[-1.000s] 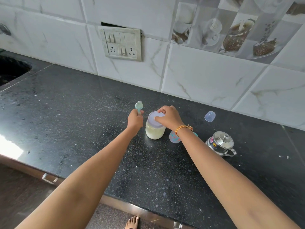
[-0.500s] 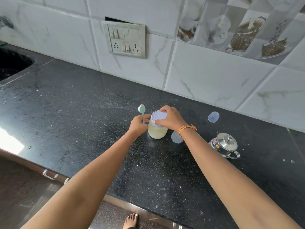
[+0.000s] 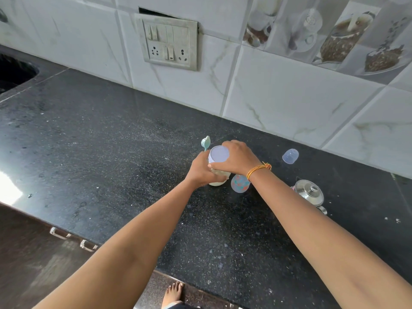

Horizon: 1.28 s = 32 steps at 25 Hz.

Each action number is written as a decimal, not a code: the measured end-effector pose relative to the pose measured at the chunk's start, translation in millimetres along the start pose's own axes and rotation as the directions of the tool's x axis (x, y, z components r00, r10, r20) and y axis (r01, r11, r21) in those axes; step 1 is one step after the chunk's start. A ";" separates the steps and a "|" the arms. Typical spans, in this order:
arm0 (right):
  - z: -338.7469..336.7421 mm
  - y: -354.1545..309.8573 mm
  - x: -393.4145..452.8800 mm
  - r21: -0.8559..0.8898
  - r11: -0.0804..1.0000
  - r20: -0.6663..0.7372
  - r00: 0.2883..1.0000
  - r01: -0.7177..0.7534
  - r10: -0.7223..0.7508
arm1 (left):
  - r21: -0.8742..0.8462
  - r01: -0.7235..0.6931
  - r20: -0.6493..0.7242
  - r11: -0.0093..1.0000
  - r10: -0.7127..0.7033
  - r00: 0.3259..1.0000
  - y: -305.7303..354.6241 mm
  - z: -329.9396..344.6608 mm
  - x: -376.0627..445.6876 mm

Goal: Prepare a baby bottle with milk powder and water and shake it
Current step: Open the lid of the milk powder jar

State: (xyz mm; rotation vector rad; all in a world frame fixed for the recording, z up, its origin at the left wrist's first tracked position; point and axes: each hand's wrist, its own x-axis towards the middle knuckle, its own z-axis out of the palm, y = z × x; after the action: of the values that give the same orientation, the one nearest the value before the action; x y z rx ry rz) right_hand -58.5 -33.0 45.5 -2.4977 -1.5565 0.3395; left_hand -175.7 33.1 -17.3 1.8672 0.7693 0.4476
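A clear jar of pale milk powder [image 3: 217, 183] with a lilac lid [image 3: 219, 154] stands on the black counter [image 3: 111, 152]. My left hand [image 3: 201, 170] wraps around the jar's side and also holds a teal spoon [image 3: 205, 142] that sticks up behind it. My right hand [image 3: 236, 158] grips the lid's rim from the right. The baby bottle [image 3: 239, 183], clear with coloured dots, lies just right of the jar, partly hidden under my right wrist. Its clear cap [image 3: 290, 156] sits apart, further right near the wall.
A small steel pot with a lid [image 3: 310, 192] stands to the right of my right forearm. A switch and socket plate [image 3: 170, 44] is on the tiled wall. A sink opening [image 3: 13, 73] is at the far left. The counter's front edge runs below my arms.
My left hand, holding the spoon, moved right from beside the jar and now clasps the jar. My right hand stays on the lid.
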 end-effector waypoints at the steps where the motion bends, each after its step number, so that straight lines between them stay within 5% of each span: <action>1: 0.0 2.5 1.6 0.010 1.000 -0.007 1.000 0.007 -0.007 | -0.009 0.014 -0.002 1.000 -0.014 1.000 1.3 0.1 1.4; 9: -18.5 13.2 19.8 0.038 0.972 0.227 0.946 0.231 -0.233 | -0.058 0.107 0.085 0.993 -0.102 0.991 -10.2 -0.9 15.1; 13: -19.4 7.0 25.1 -0.070 0.987 0.318 0.941 0.144 -0.115 | -0.033 0.083 0.066 0.996 -0.080 0.995 -9.3 1.1 16.9; 17: -20.2 -0.1 19.7 -0.192 0.975 0.210 0.975 0.115 -0.074 | -0.044 0.083 0.062 0.996 -0.080 0.995 -7.5 2.3 14.4; 21: -27.2 7.8 15.8 -0.027 0.979 0.178 0.964 0.204 -0.196 | -0.073 0.063 0.055 0.995 -0.060 0.997 -10.0 2.6 12.9; 26: -24.2 26.3 -6.0 0.242 0.967 0.010 0.996 0.079 -0.084 | -0.061 -0.023 0.058 0.998 0.026 0.998 -9.3 1.0 8.7; 32: 1.1 21.2 -50.2 0.233 0.968 -0.258 0.965 0.099 -0.037 | 0.053 0.015 0.077 0.998 -0.019 0.997 -17.4 -9.6 -4.7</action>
State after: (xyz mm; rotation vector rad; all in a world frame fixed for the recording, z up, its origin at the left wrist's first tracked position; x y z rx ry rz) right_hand -62.0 -87.3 43.7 -2.1966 -1.4033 0.1811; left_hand -190.3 41.2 -29.1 1.9144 0.7507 0.3455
